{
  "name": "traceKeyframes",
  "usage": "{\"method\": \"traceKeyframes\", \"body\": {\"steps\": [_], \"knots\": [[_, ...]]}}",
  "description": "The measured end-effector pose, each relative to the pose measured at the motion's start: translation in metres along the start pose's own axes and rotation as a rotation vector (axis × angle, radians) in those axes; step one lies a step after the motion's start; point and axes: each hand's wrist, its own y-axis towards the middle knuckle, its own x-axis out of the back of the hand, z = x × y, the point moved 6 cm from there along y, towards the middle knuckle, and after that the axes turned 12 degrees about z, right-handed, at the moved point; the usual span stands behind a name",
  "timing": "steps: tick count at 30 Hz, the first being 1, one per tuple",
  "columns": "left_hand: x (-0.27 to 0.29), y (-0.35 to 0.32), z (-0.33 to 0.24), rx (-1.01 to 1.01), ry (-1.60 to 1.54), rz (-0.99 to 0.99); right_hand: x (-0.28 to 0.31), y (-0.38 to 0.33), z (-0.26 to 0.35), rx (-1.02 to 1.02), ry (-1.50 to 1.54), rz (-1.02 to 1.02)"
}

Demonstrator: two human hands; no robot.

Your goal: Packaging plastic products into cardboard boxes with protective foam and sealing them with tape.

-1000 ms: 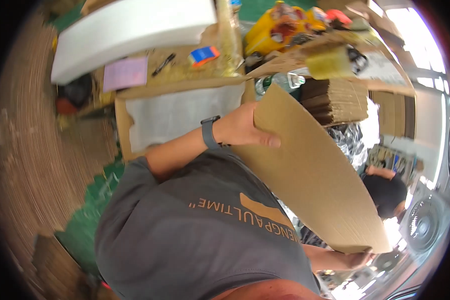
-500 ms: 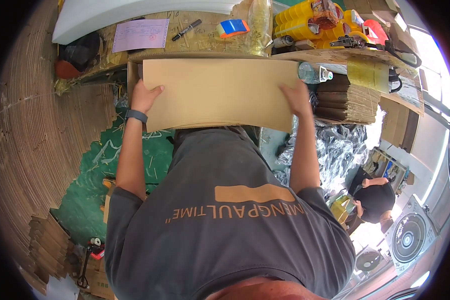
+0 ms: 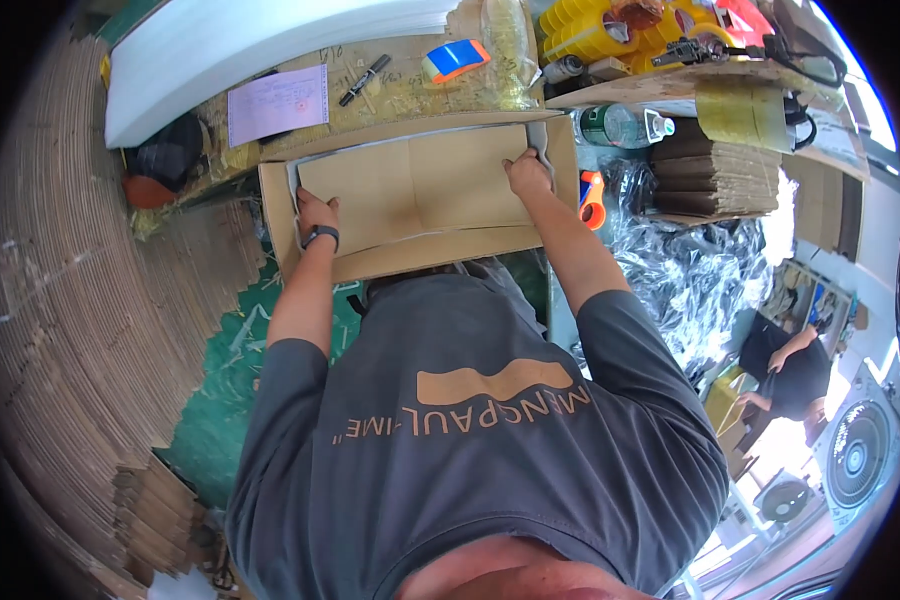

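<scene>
A long, shallow cardboard box (image 3: 410, 262) lies open across the front of me, its long sides running left to right. Inside is a flat brown cardboard panel (image 3: 410, 185) with a crease down its middle; whether it is a loose sheet or the box's floor I cannot tell. Pale grey lining shows along the inner walls. My left hand (image 3: 317, 213), with a dark band at the wrist, reaches in at the left end, fingers apart against the panel. At the right end my right hand (image 3: 529, 175) touches the panel beside the lining, thumb and forefinger spread. Some fingertips are hidden.
Behind the box, a workbench holds a pink paper (image 3: 278, 105), a marker (image 3: 365, 80) and a blue-orange object (image 3: 457, 61). Right are a plastic bottle (image 3: 620, 126), an orange tool (image 3: 592, 200) and stacked cardboard (image 3: 715, 178). Flat cardboard stacks (image 3: 80, 290) rise left. Another person (image 3: 785, 365) works lower right.
The cardboard sheet I held by both ends no longer covers the box top, and its inside now shows. Both hands have moved inward, into the box ends.
</scene>
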Motion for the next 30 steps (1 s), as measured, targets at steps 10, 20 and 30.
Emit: {"method": "traceKeyframes", "body": {"steps": [10, 20, 30], "knots": [[-0.003, 0.061, -0.055, -0.185, 0.589, 0.503, 0.010, 0.030, 0.001, -0.108, -0.223, -0.056], [-0.013, 0.029, -0.059, 0.005, 0.512, 0.618, -0.039, 0.021, 0.012, -0.145, -0.053, 0.152], [0.152, -0.008, -0.243, -0.863, 0.040, 0.149, 0.010, -0.133, 0.001, 0.191, 0.040, 0.159]]}}
